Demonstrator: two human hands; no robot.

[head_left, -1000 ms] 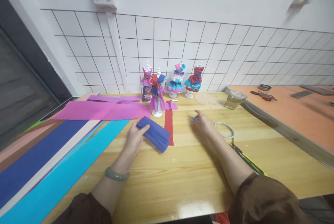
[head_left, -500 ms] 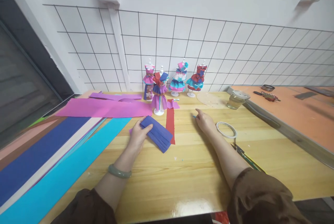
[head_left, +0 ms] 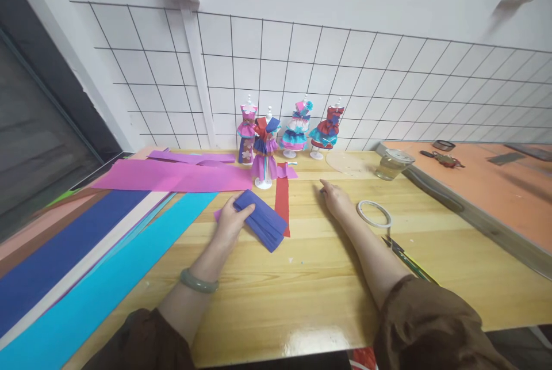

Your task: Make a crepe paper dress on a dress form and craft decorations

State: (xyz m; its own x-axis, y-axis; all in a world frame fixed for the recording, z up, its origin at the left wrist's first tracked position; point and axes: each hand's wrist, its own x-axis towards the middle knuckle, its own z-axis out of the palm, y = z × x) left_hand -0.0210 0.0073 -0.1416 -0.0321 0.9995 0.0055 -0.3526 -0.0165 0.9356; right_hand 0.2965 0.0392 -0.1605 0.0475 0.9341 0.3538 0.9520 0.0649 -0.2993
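Observation:
My left hand [head_left: 232,221] is closed on a folded stack of dark blue paper [head_left: 263,221], thumb on top, just above the wooden table. The stack's right end lies over the edge of a red paper strip [head_left: 282,203]. My right hand [head_left: 335,197] rests on the table to the right of the strip, index finger stretched forward and the other fingers curled under; what they hold, if anything, is hidden. A white tape ring [head_left: 374,214] and scissors [head_left: 407,262] lie beside my right forearm.
Four small dress forms in paper dresses stand at the back, the nearest [head_left: 264,157] in front. Long pink [head_left: 172,175], blue and turquoise [head_left: 129,269] paper strips cover the left side. A lidded glass jar [head_left: 393,165] stands at the back right.
My right hand has shifted slightly to the left, and the small blue bit seen at its fingertips is now hardly visible. My left hand keeps its hold on the blue paper.

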